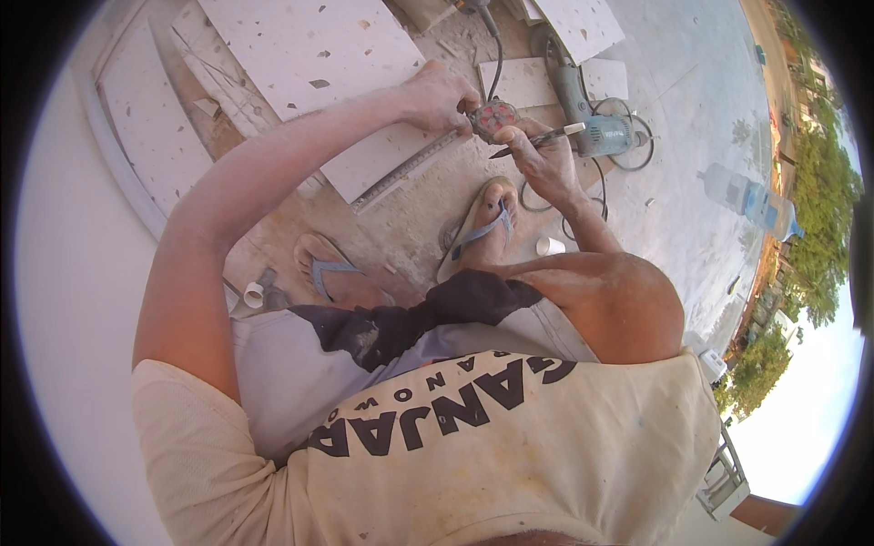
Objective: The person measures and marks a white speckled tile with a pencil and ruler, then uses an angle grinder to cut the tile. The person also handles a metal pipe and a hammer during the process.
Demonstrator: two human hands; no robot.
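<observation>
Both of my hands are closed around a tape measure (494, 118) with a round red and dark case. My left hand (441, 96) grips its far left side, fingers curled under and partly hidden. From below that hand the pale measuring blade (410, 171) runs down along the edge of a large white speckled tile (314, 50). My right hand (544, 169) has its thumb against the case's near right side. A dark marker pen (539, 139) with a pale end is also held in this hand, pointing left across the fingers.
A teal power tool (605, 135) with a coiled cable lies right of my hands. Beyond are tile offcuts (519, 82) and another corded tool (472, 5). My sandalled feet (487, 223) stand on the dusty floor. White pipe pieces (549, 247) lie nearby; a large water bottle (742, 196) is at right.
</observation>
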